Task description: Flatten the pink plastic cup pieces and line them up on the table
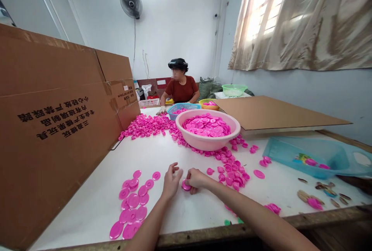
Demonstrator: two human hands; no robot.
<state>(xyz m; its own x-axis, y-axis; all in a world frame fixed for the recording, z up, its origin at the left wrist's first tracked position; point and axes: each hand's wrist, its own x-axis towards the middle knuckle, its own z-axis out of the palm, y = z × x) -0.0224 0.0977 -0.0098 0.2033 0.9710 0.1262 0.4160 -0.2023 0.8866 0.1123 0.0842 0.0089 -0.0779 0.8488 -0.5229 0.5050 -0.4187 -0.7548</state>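
Observation:
My right hand [197, 178] pinches a round pink plastic piece [186, 184] just above the white table, near its front. Its far fingers are partly hidden under the piece. To its left, my left hand [172, 180] is open, with fingers curved and apart and nothing seen in it. Flat pink discs [133, 200] lie in a loose, overlapping group left of my left forearm. Small cup-like pink pieces [232, 171] are heaped to the right of my right hand. Beyond both hands, a pale pink basin [197, 142] holds many pink discs.
A large cardboard box [58, 127] walls off the left side. A blue scoop-like tray [287, 158] and a flat cardboard sheet [279, 113] are at right. A person [182, 88] sits across the table [151, 154] beside a blue basket [183, 107]. Husks [308, 197] lie front right.

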